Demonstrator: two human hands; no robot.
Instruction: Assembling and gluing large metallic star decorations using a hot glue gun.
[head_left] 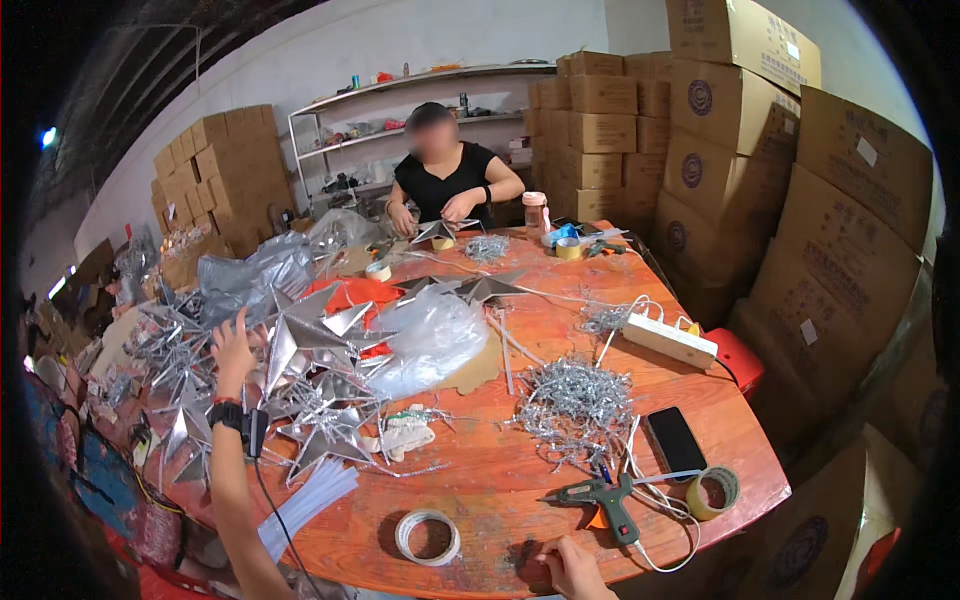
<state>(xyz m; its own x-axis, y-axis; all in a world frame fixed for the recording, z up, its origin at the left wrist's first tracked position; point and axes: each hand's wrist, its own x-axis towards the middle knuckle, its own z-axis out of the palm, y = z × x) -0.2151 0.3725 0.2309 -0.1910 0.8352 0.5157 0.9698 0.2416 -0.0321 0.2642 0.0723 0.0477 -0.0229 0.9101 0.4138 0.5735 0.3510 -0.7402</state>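
My left hand (235,348) reaches over a heap of silver foil stars, its fingers spread and holding nothing that I can see. Right beside it stands a large silver star (300,335). My right hand (575,568) rests at the table's near edge, fingers curled in, with nothing visible in them. Close by lies a green glue gun (597,497) with a white cord. A roll of tape (428,538) lies flat between my forearms. Clear glue sticks (308,505) are bunched beside my left forearm.
On the wooden table (480,490) are a tinsel pile (575,405), a phone (675,440), a tape roll (713,492), a power strip (668,340) and clear plastic bags (430,340). Across it, a person (445,180) handles a star. Stacked cartons (730,170) line the right.
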